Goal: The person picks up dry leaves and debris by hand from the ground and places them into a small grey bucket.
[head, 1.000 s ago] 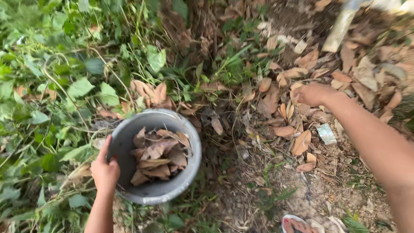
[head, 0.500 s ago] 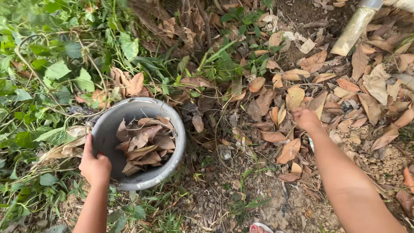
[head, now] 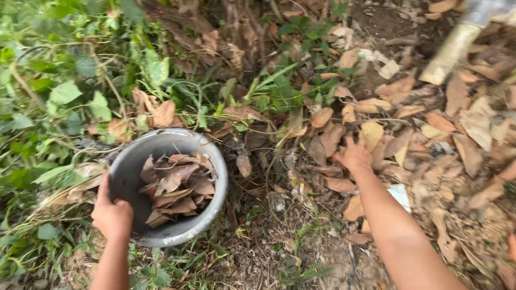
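A round grey metal bucket [head: 212, 156] stands on the ground at centre left, part full of dry brown leaves [head: 174, 190]. My left hand [head: 112, 215] grips its near left rim, thumb on the outside. My right hand [head: 353, 156] reaches out over a heap of dry fallen leaves [head: 408, 129] to the right of the bucket, fingers spread and pressing down on the leaves. The frame is blurred there, so I cannot see whether any leaf is gripped.
Green weeds and vines [head: 64, 91] crowd the left side and back. A pale pipe or pole [head: 451, 51] slants in at the top right. A white scrap [head: 400, 194] lies beside my right forearm. Bare soil and twigs fill the bottom centre.
My right hand has slid left across the leaf heap, closer to the bucket. The view has shifted slightly. My left hand stays on the bucket rim.
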